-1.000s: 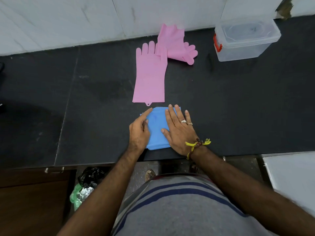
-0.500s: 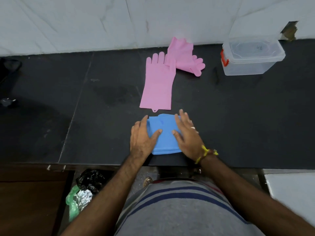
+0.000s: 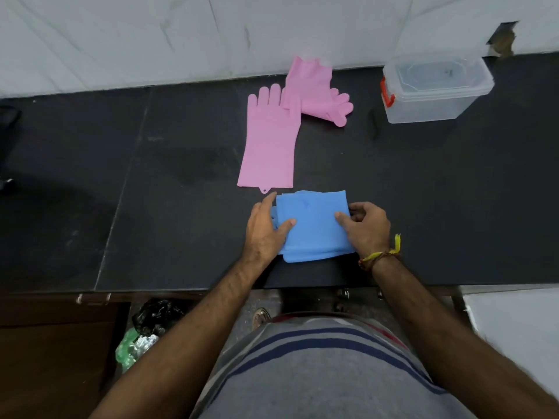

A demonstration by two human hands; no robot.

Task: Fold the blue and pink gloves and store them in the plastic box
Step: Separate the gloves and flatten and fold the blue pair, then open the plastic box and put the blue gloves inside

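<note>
While the folded bundle of blue rubber gloves (image 3: 313,225) sits near the front edge of the black stone counter (image 3: 453,192), we can't count its layers; the stacked edges show only at the near side, and both hands cover its ends. Long axis of the bundle runs roughly front to back, slightly wider toward us. Left hand (image 3: 264,229) grips the left edge, thumb on top, fingers tucked under or behind, hidden. Right hand (image 3: 367,226) pinches the right edge, thumb on top, fingers curled around the side; a yellow thread wristband (image 3: 384,252) sits on that wrist.

Just beyond the bundle, a flat pink rubber glove (image 3: 270,146) lies with cuff toward us and fingers pointing at the wall. A second pink rubber glove (image 3: 317,92) overlaps its fingertips, cuff leaning on the white marble wall (image 3: 151,40), fingers pointing right. The clear plastic box with a red latch (image 3: 435,89) stands far right, lid on; contents hard to make out.
</note>
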